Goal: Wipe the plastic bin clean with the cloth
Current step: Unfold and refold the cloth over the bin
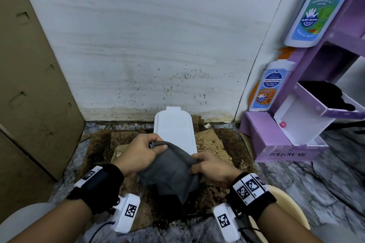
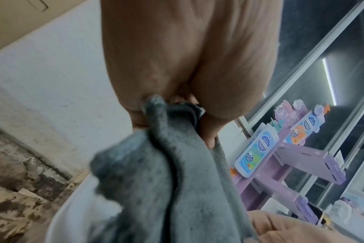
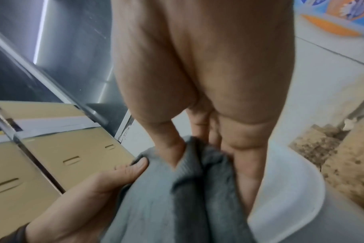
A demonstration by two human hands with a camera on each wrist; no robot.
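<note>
A grey cloth [image 1: 169,171] hangs bunched between both hands, just in front of a white plastic bin [image 1: 173,130] that sits on stained cardboard. My left hand [image 1: 146,148] pinches the cloth's upper left edge. The cloth's right edge is gripped by my right hand [image 1: 197,162]. In the left wrist view the left hand [image 2: 177,108] has thumb and fingers curled into the cloth [image 2: 177,180], with the bin's white rim [image 2: 62,213] below. In the right wrist view the right hand [image 3: 197,148] clamps folds of cloth [image 3: 177,197] over the bin's rim [image 3: 291,189].
Stained brown cardboard [image 1: 213,138] covers the marble floor under the bin. A purple display stand [image 1: 296,124] with bottle cut-outs stands to the right, a tall cardboard box [image 1: 29,85] to the left, and a white wall panel [image 1: 148,35] behind. A beige basin [image 1: 286,203] lies under my right wrist.
</note>
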